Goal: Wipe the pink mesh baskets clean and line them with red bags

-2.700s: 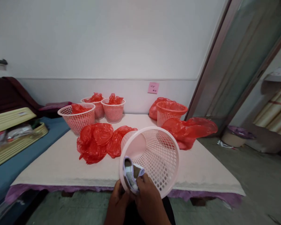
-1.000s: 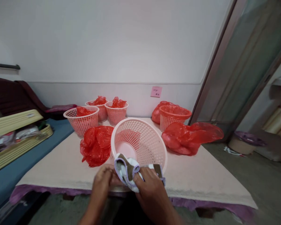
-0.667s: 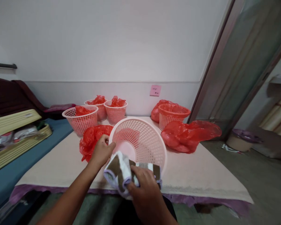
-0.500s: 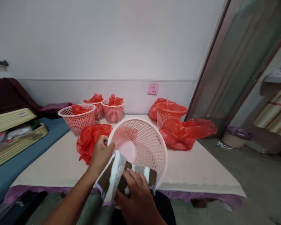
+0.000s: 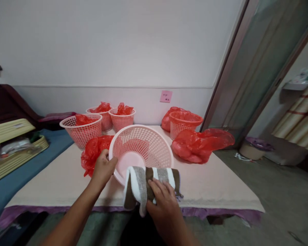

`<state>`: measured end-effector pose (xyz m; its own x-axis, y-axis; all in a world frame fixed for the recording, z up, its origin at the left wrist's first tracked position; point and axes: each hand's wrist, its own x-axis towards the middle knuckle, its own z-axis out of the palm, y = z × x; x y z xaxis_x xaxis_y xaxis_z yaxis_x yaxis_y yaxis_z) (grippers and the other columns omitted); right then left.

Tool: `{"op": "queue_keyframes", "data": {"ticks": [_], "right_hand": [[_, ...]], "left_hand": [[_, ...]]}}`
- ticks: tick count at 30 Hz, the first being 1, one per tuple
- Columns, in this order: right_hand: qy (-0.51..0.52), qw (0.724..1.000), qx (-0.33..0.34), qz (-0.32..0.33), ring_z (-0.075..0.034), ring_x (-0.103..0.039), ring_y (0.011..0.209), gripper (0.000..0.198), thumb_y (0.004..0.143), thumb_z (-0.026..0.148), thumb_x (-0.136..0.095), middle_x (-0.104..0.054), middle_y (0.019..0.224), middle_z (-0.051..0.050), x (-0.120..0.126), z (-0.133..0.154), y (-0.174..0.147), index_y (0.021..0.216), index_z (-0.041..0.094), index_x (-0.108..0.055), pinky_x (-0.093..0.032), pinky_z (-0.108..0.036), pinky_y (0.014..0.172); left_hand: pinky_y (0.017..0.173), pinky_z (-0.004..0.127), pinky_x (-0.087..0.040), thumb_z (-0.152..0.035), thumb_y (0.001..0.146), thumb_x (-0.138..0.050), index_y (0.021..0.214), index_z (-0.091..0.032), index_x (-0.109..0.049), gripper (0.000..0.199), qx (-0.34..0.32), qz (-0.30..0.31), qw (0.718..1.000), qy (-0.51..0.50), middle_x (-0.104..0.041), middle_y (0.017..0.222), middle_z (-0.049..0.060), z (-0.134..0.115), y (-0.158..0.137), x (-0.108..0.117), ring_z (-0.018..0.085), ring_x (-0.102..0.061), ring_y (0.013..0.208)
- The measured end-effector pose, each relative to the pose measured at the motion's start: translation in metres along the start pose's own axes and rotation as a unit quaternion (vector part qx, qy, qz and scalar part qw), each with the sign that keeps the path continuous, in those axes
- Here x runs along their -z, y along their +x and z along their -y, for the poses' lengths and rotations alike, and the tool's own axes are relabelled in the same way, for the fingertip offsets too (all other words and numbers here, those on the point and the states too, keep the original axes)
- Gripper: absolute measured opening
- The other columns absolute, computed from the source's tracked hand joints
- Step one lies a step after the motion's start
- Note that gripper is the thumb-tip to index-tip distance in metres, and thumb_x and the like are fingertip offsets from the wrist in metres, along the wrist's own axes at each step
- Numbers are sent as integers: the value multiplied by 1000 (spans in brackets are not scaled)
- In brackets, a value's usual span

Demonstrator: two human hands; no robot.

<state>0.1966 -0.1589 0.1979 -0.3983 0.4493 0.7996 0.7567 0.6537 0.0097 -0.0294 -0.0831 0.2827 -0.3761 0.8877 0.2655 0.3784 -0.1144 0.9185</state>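
A pink plastic basket with a perforated wall is tipped toward me over the table. My left hand grips its left rim, thumb over the edge. In my right hand is a striped cloth in brown, white and grey, its fingers pressed on the fabric. The cloth lies across the basket's near rim and hangs down in front. A crumpled red plastic bag rests left of the basket, just behind my left hand.
Several pink baskets with red bags inside stand at the back left of the cloth-covered table. A bag-lined basket and a stuffed red bag are at right. A pink note is on the wall.
The basket has shifted left and tilted less toward me. The cloth has moved right along the near rim, with my right hand moving right on it. My left hand still grips the rim.
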Motion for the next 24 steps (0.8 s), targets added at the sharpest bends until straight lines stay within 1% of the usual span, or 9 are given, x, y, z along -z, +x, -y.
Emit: {"op": "queue_keyframes", "data": {"ticks": [4, 8, 10, 12, 14, 16, 20, 22, 24], "right_hand": [[-16, 1000, -17, -9, -30, -44, 127, 19, 87, 9, -52, -50, 133, -14, 6, -29, -14, 89, 22, -66, -38, -56, 100], [42, 998, -36, 26, -32, -37, 132, 24, 82, 5, -46, -41, 139, -16, 13, -44, -17, 94, 18, -62, -40, -55, 100], [95, 993, -71, 25, -32, -36, 133, 21, 82, 6, -45, -39, 140, -16, 15, -45, -18, 92, 18, -59, -39, -55, 103], [149, 981, -128, 3, -31, -38, 132, 18, 84, 9, -45, -39, 140, -15, 14, -43, -19, 93, 19, -57, -38, -53, 104], [194, 961, -195, -22, -29, -42, 128, 19, 86, 14, -45, -40, 138, -14, 12, -41, -20, 100, 20, -57, -41, -49, 102], [225, 938, -260, -46, -28, -46, 125, 26, 86, 19, -47, -42, 135, -14, 10, -41, -21, 110, 22, -56, -43, -46, 100], [250, 893, -365, -79, -28, -48, 123, 42, 81, 27, -54, -47, 130, -13, 4, -48, -22, 122, 23, -53, -43, -45, 100], [257, 862, -428, -91, -28, -49, 122, 52, 78, 31, -58, -49, 131, -13, -1, -54, -23, 128, 22, -48, -42, -46, 102], [267, 821, -496, -93, -30, -49, 123, 63, 75, 37, -61, -51, 133, -14, -6, -60, -24, 133, 20, -43, -39, -47, 104]], "left_hand": [[47, 21, -37, -25, 66, -55, 79, -19, -53, 15, 34, 5, 999, -26, -54, 59, -7, 5, -1, 8, 12, -50, 49], [48, 23, -41, -27, 67, -57, 86, -18, -55, 21, 48, 20, 998, -46, -59, 63, -5, 12, -9, 16, 13, -54, 51], [49, 23, -42, -27, 68, -58, 87, -19, -56, 21, 44, 18, 998, -44, -60, 66, -5, 17, -14, 19, 14, -55, 54], [52, 23, -44, -27, 68, -60, 87, -19, -55, 21, 37, 11, 998, -48, -61, 68, -5, 21, -20, 19, 13, -55, 57], [56, 23, -46, -29, 68, -61, 86, -20, -54, 22, 34, 6, 997, -66, -62, 71, -5, 24, -27, 17, 14, -57, 60], [57, 23, -46, -30, 66, -63, 86, -21, -53, 24, 34, 6, 996, -82, -62, 71, -5, 24, -35, 15, 14, -57, 62], [59, 23, -46, -31, 66, -64, 84, -21, -52, 24, 27, 12, 996, -84, -61, 70, -6, 21, -54, 9, 15, -56, 65], [62, 23, -47, -31, 65, -64, 85, -21, -53, 25, 21, 18, 996, -86, -63, 72, -5, 21, -64, 7, 16, -58, 68], [64, 24, -48, -31, 64, -64, 86, -21, -54, 26, 18, 20, 996, -84, -65, 74, -4, 23, -75, 4, 17, -59, 70]]}}
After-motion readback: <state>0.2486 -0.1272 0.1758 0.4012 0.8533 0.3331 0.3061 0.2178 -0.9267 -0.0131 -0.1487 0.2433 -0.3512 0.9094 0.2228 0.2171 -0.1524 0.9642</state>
